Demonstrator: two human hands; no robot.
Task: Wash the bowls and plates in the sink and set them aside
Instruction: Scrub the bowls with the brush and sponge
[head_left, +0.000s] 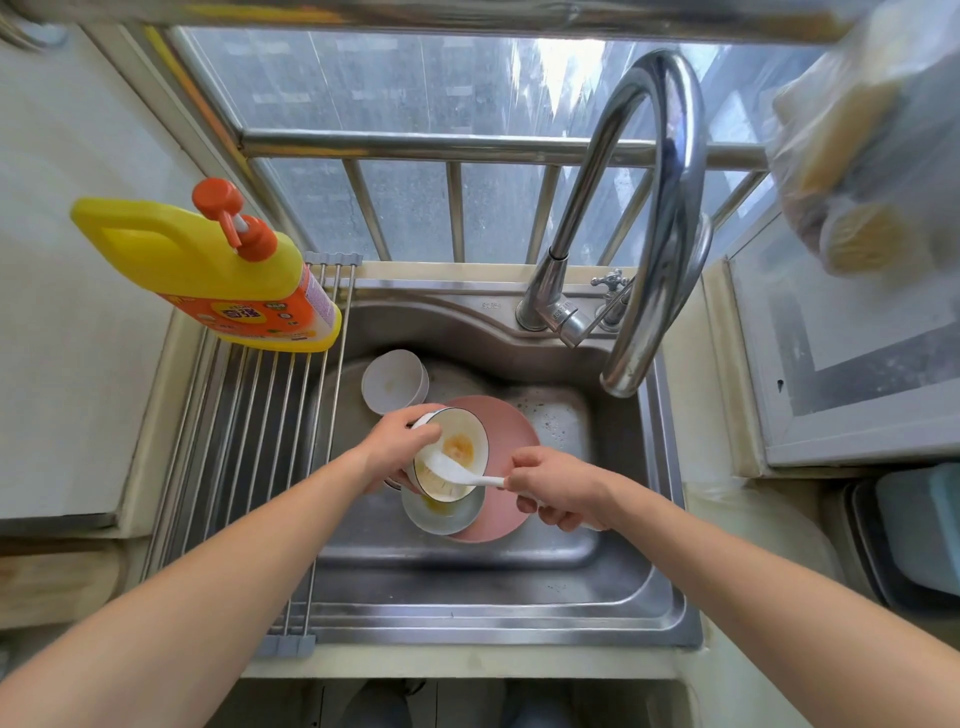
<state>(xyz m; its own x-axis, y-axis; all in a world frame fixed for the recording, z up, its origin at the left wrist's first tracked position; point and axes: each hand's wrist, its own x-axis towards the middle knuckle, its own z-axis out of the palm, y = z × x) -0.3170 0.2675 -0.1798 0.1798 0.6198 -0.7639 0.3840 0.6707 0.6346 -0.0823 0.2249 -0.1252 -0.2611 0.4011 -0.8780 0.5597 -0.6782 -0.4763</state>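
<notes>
In the steel sink (613, 582), my left hand (397, 441) grips the rim of a white bowl with a dark rim (460, 441), tilted and smeared with orange-yellow residue. My right hand (558, 488) holds the handle of a white spoon (452, 467) whose scoop lies inside that bowl. Under the bowl sits a pale grey-green bowl (439, 514) on a pink plate (511, 447). Another white bowl (395, 382) lies tipped at the sink's back left.
A roll-up drying rack (244, 452) spans the sink's left side, with a yellow and orange dish soap bottle (218, 270) at its far end. The curved chrome faucet (670, 218) arches over the back right. Foamy water (558, 421) lies beside the plate. A window with bars is behind.
</notes>
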